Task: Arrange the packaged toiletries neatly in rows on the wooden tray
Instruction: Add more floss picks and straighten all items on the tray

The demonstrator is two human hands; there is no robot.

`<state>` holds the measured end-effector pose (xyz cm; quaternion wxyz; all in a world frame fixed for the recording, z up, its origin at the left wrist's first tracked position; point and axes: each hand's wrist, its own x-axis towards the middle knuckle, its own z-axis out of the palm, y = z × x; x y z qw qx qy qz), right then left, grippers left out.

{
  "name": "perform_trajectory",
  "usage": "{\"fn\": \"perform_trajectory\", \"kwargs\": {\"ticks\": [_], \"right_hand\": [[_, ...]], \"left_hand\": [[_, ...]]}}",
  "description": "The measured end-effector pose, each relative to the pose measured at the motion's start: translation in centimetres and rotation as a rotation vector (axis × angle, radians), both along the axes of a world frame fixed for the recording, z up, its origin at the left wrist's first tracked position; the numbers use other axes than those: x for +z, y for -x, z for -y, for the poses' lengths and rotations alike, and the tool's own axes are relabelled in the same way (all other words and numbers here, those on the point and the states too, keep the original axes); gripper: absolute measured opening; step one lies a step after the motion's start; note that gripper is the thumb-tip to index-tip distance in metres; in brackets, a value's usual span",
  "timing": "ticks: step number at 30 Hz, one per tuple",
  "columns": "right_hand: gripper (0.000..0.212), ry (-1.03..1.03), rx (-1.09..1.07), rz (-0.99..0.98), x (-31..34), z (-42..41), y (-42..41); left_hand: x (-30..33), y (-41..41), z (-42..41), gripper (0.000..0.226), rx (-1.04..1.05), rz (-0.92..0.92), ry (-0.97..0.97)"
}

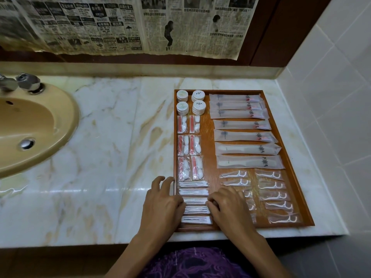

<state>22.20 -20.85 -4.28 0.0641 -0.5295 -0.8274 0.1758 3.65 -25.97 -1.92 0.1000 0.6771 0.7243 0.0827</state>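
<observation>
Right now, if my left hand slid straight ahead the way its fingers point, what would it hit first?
Probably the tray rim: the left hand has its fingertips at that left edge, pointing away and slightly right. Past it lie the cotton packs. Depth is unclear.

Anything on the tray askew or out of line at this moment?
Mostly tidy. The cotton swab packets between both hands sit slightly fanned, not parallel, and the nearest floss pick packet is tilted against its column. Nothing looks spilled or damaged on the wooden tray.
</observation>
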Motion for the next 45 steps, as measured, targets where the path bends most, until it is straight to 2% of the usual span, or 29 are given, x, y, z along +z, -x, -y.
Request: {"fn": "perform_trajectory", "kwargs": {"ticks": [5, 8, 15, 18, 21, 26, 30, 34, 38, 41, 45], "right_hand": [[0.020, 0.101, 0.040, 0.090, 0.1, 0.6, -0.6], [0.019, 0.103, 0.022, 0.088, 0.3, 0.7, -0.2], [0.024, 0.115, -0.014, 0.085, 1.0, 1.1, -0.2], [0.035, 0.130, 0.002, 0.199, 1.8, 1.3, -0.3], [0.037, 0.179, 0.021, 0.271, 2.3, 1.4, 0.1], [0.036, 0.235, -0.001, 0.240, 2.0, 1.4, 0.4], [0.037, 0.243, -0.032, 0.215, 1.6, 1.5, 0.5], [0.040, 0.214, -0.065, 0.198, 1.4, 1.7, 0.4], [0.024, 0.104, -0.092, 0.171, 1.4, 1.5, 0.3], [0.019, 0.081, -0.038, 0.119, 1.2, 1.4, 0.5], [0.019, 0.077, 0.008, 0.108, 0.7, 1.6, 0.6]], "left_hand": [[-0.2, -0.1, 1.1, 0.017, 0.044, -0.061, 0.100], [-0.3, -0.5, 1.1, 0.010, 0.083, -0.061, 0.097], [0.2, -0.4, 1.3, 0.010, 0.018, -0.038, 0.106], [0.2, -0.6, 1.7, 0.011, -0.029, -0.039, 0.094], [-0.1, -1.0, 1.8, 0.016, -0.035, -0.063, 0.106], [-0.7, -0.9, 1.6, 0.036, -0.040, -0.069, 0.198], [-0.8, -0.8, 1.8, 0.028, -0.017, -0.041, 0.244], [-0.6, -0.8, 2.2, 0.024, 0.002, 0.006, 0.194], [-0.3, -0.7, 2.2, 0.011, 0.033, 0.023, 0.064], [-0.6, -0.6, 2.1, 0.011, 0.026, -0.025, 0.055], [-1.4, -0.6, 2.1, 0.022, 0.039, -0.010, 0.087]]}}
